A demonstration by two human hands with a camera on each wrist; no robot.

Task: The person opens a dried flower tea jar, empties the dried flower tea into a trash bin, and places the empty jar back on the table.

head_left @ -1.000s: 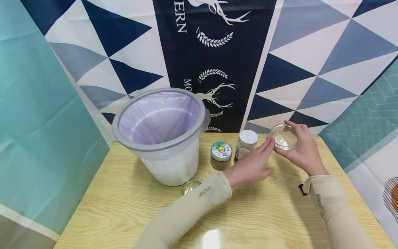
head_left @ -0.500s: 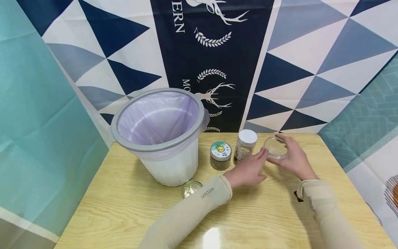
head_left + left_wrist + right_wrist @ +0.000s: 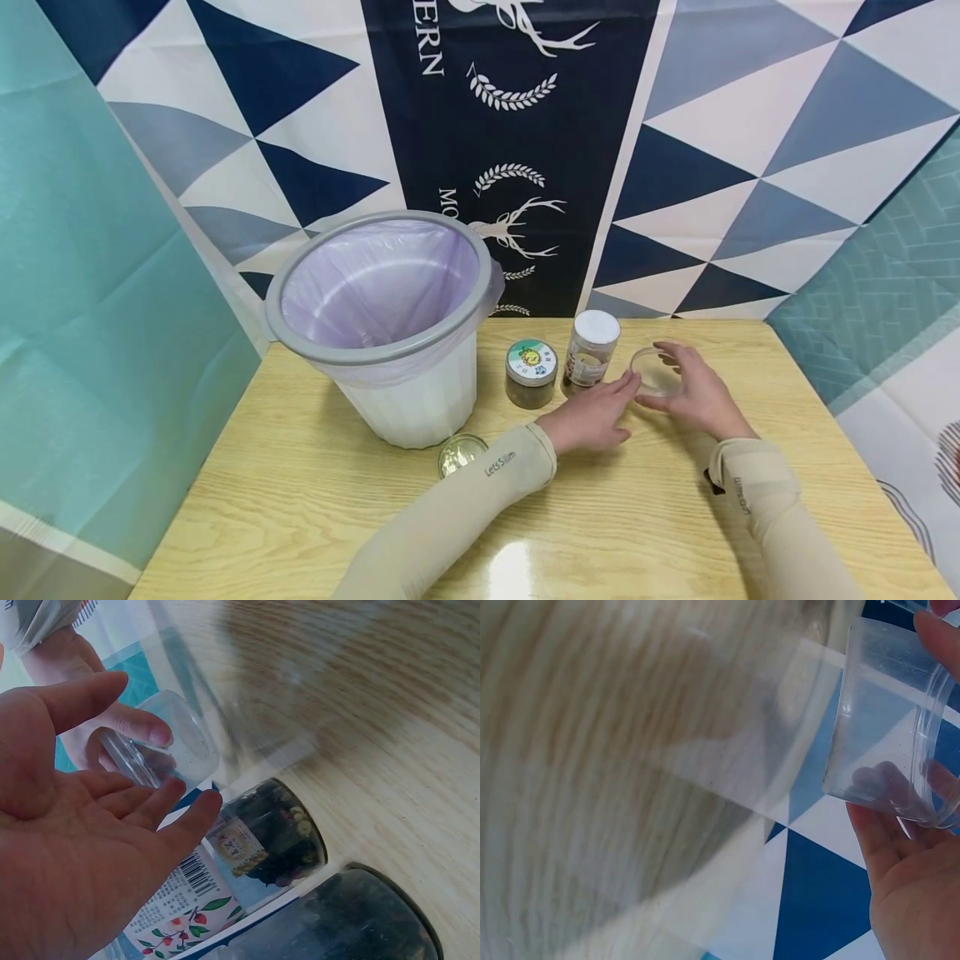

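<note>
While the right hand point(image 3: 702, 397) grips the clear jar point(image 3: 657, 377) round its sides, likely to steady it, the left hand point(image 3: 588, 417) waits beside it, fingers relaxed, perhaps as a guide, just right of the tall jar point(image 3: 596, 328) on the far worktop point(image 3: 645, 517).

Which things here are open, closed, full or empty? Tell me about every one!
Bin: open, lined with a purple bag
Jar with green-and-white lid: closed, upright
Jar with plain white lid: closed, upright, partly filled with something dark
Clear jar: lidless, looks empty
Gold disc: partly hidden by a sleeve
Left grip: fingers loosely extended
Right grip: holding the clear jar
</note>
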